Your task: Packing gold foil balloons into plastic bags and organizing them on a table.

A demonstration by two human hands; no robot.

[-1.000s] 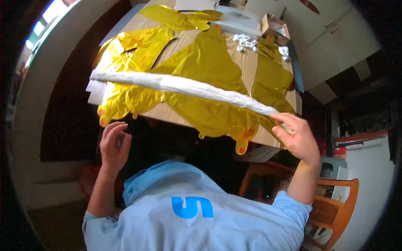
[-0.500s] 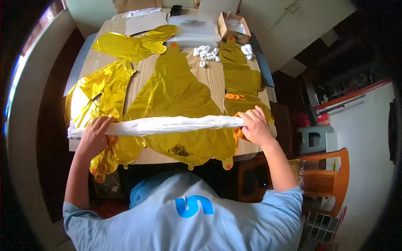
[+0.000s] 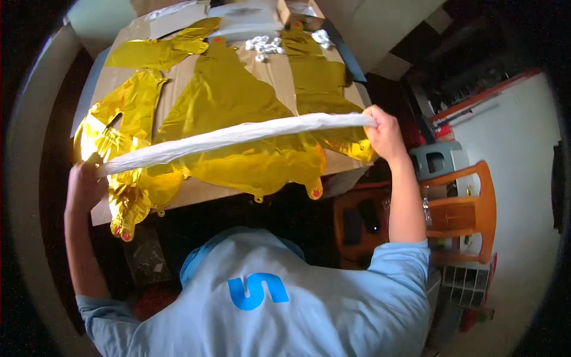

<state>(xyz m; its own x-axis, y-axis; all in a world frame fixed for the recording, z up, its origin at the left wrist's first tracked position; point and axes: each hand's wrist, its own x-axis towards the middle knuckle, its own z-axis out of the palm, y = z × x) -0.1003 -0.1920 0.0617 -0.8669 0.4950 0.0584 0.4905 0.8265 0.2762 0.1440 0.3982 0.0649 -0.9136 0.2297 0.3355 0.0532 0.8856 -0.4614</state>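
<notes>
White bundle [image 3: 238, 135], left hand [image 3: 82, 185] and right hand [image 3: 385, 135] clutching ends, box [image 3: 313, 22] holding whitish contents [image 3: 302, 9]

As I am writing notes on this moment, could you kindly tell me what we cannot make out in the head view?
Head view: both ends of the white bundle, hidden by the left hand and right hand.
Head view: a strip of the middle gold foil sheet, covered by the bundle.
Head view: part of the cardboard box, cut off by the top edge.
Head view: the small white pieces, too small to identify.
</notes>
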